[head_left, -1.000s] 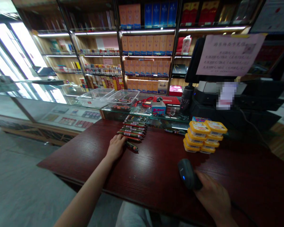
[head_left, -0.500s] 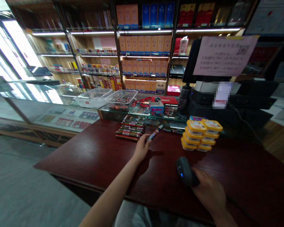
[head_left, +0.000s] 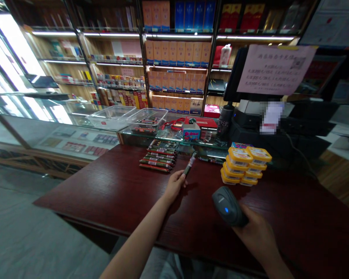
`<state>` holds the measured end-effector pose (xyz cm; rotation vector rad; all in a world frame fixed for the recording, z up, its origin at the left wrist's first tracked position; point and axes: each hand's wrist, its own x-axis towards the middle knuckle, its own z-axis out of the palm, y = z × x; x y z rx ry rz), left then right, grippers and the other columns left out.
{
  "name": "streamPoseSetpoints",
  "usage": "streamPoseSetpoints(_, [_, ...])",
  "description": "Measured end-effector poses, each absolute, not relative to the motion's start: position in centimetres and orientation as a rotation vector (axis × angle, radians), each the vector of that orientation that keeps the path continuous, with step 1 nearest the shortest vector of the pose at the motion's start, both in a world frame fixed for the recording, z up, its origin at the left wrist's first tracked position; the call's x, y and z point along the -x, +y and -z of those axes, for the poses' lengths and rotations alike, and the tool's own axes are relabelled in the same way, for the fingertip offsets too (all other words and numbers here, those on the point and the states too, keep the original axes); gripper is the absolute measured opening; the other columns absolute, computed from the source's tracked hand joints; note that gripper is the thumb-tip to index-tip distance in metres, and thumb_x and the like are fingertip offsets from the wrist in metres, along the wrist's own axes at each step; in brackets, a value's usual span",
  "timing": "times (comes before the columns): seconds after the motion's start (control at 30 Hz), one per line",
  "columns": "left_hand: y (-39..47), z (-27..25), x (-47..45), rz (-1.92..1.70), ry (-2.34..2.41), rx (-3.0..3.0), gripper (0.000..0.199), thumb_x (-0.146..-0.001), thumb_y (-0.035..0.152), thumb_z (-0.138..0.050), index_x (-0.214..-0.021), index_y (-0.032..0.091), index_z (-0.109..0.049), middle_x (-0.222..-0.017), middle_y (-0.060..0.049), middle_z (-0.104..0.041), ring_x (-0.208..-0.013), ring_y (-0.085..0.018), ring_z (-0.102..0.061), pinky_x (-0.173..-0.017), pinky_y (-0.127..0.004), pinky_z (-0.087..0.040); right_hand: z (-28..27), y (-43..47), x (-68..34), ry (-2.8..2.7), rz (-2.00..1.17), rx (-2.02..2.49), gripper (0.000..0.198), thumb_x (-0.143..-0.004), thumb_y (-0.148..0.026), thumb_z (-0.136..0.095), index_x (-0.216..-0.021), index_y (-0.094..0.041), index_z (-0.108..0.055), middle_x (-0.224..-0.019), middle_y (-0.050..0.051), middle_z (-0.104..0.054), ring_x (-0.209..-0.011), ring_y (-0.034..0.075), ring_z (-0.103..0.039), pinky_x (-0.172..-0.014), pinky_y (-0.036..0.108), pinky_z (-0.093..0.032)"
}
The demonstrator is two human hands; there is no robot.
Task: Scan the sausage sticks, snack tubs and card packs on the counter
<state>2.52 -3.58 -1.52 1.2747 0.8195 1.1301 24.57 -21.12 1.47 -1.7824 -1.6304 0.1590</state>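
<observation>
My left hand (head_left: 175, 185) grips one end of a slim, dark green wrapped stick (head_left: 190, 164) with a pale label, holding it tilted above the brown table. Its exact kind cannot be made out. Beside it, to the left, several similar wrapped sticks (head_left: 158, 157) lie in a row. My right hand (head_left: 257, 228) is closed around the handle of a dark grey barcode scanner (head_left: 228, 206) with a lit blue light. The scanner's head points toward the left hand and stick.
Yellow-lidded tubs (head_left: 244, 164) are stacked at the table's right. Behind stand clear plastic bins (head_left: 148, 121), a small blue box (head_left: 191, 132) and a glass counter. A monitor with a pink handwritten sign (head_left: 275, 68) stands back right. Another stick (head_left: 211, 160) lies near the glass.
The stick in my left hand has turned, now showing its green side and pale label, and points more steeply away. The scanner has risen slightly and swung toward it.
</observation>
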Motion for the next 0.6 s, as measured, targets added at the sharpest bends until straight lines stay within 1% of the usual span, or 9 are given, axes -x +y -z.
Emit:
streamPoseSetpoints(0.13, [-3.3, 1.2, -2.3, -1.125, 0.705, -1.118, 0.055, -0.076, 0.052, -0.061, -0.112, 0.012, -0.055, -0.072, -0.002, -0.062, -0.048, -0.006, -0.045, -0.045, -0.019, -0.034, -2.4, -21.0, -23.9, -1.593, -0.322, 1.667, 0.028, -0.072, -0.032, -0.056, -0.097, -0.024, -0.064, -0.089, 0.004, -0.073, -0.079, 0.024, -0.068, -0.071, 0.031, -0.049])
streamPoseSetpoints(0.27, [-3.0, 0.8, -2.1, -1.071, 0.693, -1.076, 0.059, -0.073, 0.054, -0.065, -0.113, 0.012, -0.06, -0.074, -0.003, -0.062, -0.05, -0.004, -0.043, -0.046, -0.018, -0.03, -3.0, -21.1, -23.1, -1.55, -0.473, 1.557, 0.027, -0.071, -0.035, -0.059, -0.093, -0.021, -0.066, -0.087, 0.005, -0.073, -0.078, 0.023, -0.067, -0.07, 0.03, -0.05])
streamPoseSetpoints(0.33, [-3.0, 0.8, -2.0, -1.047, 0.693, -1.102, 0.061, -0.071, 0.053, -0.068, -0.113, 0.01, -0.061, -0.071, -0.003, -0.06, -0.051, -0.004, -0.042, -0.047, -0.018, -0.029, -3.3, -21.1, -22.9, -1.524, -0.514, 1.542, 0.028, -0.07, -0.036, -0.06, -0.093, -0.021, -0.066, -0.088, 0.004, -0.073, -0.079, 0.023, -0.067, -0.072, 0.03, -0.05])
streamPoseSetpoints(0.4, [-3.1, 0.8, -1.9, -1.045, 0.7, -1.156, 0.063, -0.07, 0.051, -0.07, -0.115, 0.009, -0.061, -0.064, 0.001, -0.055, -0.05, -0.004, -0.04, -0.047, -0.019, -0.027, -3.6, -21.2, -22.9, -1.499, -0.526, 1.55, 0.028, -0.07, -0.036, -0.061, -0.093, -0.021, -0.067, -0.088, 0.004, -0.073, -0.08, 0.023, -0.067, -0.074, 0.03, -0.05])
streamPoseSetpoints(0.5, [-3.5, 0.7, -1.9, -1.046, 0.758, -1.229, 0.063, -0.072, 0.05, -0.068, -0.121, 0.011, -0.059, -0.054, 0.005, -0.047, -0.046, -0.004, -0.037, -0.045, -0.018, -0.023, -3.9, -21.3, -23.0, -1.473, -0.516, 1.548, 0.029, -0.07, -0.035, -0.062, -0.094, -0.02, -0.066, -0.089, 0.005, -0.073, -0.08, 0.024, -0.067, -0.074, 0.032, -0.05])
streamPoseSetpoints(0.6, [-3.7, 0.6, -1.8, -1.038, 0.817, -1.256, 0.062, -0.073, 0.049, -0.067, -0.123, 0.013, -0.058, -0.054, 0.006, -0.047, -0.044, -0.005, -0.036, -0.045, -0.018, -0.023, -4.0, -21.2, -23.0, -1.448, -0.525, 1.529, 0.03, -0.07, -0.036, -0.062, -0.096, -0.02, -0.065, -0.09, 0.006, -0.072, -0.082, 0.024, -0.066, -0.074, 0.032, -0.05])
